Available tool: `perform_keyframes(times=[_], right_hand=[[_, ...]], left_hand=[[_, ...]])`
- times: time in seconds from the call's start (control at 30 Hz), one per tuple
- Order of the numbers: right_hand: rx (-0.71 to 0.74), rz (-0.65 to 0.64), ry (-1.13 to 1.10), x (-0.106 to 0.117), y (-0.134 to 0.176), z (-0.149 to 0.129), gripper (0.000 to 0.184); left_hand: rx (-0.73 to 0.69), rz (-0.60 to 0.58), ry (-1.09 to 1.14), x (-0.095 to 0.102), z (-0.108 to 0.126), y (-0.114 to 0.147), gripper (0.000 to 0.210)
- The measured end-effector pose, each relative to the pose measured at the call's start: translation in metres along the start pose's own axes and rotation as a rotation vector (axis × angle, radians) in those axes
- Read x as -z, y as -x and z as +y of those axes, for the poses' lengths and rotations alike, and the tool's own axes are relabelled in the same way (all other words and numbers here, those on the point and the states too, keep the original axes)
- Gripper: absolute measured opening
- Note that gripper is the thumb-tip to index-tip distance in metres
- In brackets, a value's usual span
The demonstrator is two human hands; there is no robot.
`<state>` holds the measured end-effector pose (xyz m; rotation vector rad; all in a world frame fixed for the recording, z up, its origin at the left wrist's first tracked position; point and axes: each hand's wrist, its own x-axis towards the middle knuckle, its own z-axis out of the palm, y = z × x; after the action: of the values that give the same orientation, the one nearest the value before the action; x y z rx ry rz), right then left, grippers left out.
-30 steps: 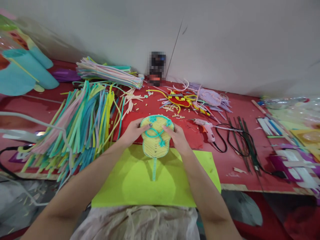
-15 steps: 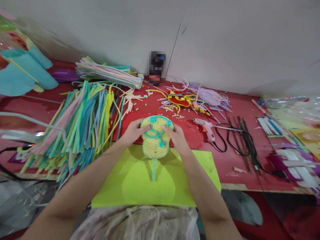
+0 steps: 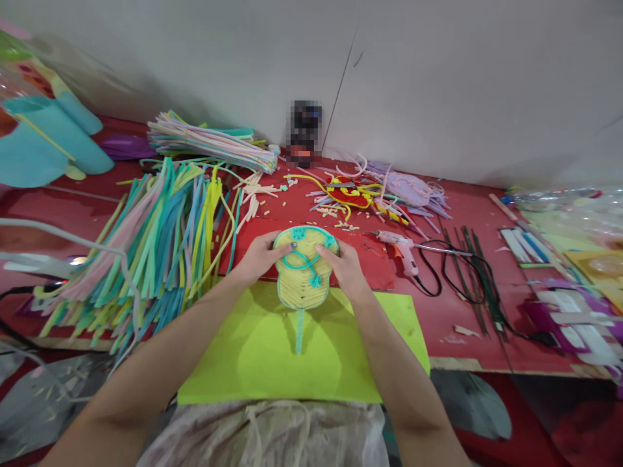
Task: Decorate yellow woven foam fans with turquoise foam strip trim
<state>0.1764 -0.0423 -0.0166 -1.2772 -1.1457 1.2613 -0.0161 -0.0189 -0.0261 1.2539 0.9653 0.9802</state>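
Between my two hands is a yellow hand fan (image 3: 302, 292) shaped like a gourd, made of pipe cleaners with a teal rim, teal flowers and a curled teal line. Its pale teal handle (image 3: 300, 331) points toward me, over a lime-green foam sheet (image 3: 233, 370). My left hand (image 3: 263, 255) grips the upper left edge, thumb on the front. On the upper right edge, my right hand (image 3: 343, 263) holds on the same way. The fingers behind the fan are hidden.
Left lies a big bundle of coloured pipe cleaners (image 3: 165, 240), with another bundle (image 3: 209, 143) behind. A pink glue gun (image 3: 402, 250) with a black cord rests on the red table (image 3: 438, 324) at right. Cut yellow and purple pieces (image 3: 350, 194) are scattered near the wall.
The fan and both hands stay almost exactly where they were. No grip has visibly changed.
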Motion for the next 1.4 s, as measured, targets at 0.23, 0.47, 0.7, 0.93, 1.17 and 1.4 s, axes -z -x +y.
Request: perform_keyframes(times=[0.23, 0.47, 0.7, 0.93, 1.17, 1.4], right_hand=[[0.012, 0.004, 0.01, 0.0007, 0.001, -0.0011, 0.034], [0.008, -0.033, -0.041, -0.002, 0.0011, -0.0018, 0.036], [-0.012, 0.047, 0.077, -0.0018, -0.0007, -0.0019, 0.038], [0.042, 0.077, 0.169, -0.0025, 0.0007, -0.0012, 0.037], [0.069, 0.036, 0.174, -0.0069, 0.0017, -0.0008, 0.035], [0.128, 0.048, 0.22, -0.0017, -0.0012, -0.0033, 0.037]], left_hand=[[-0.003, -0.013, 0.021, 0.0004, 0.0004, -0.0003, 0.05], [-0.022, 0.001, -0.014, 0.0008, 0.0, 0.0002, 0.049], [-0.022, -0.021, -0.129, -0.0014, 0.0046, 0.0034, 0.048], [-0.034, -0.006, -0.107, -0.003, 0.0045, 0.003, 0.042], [-0.08, 0.076, -0.241, -0.0015, 0.0029, 0.0005, 0.036], [-0.071, 0.092, -0.243, 0.0013, -0.0011, -0.0016, 0.043]])
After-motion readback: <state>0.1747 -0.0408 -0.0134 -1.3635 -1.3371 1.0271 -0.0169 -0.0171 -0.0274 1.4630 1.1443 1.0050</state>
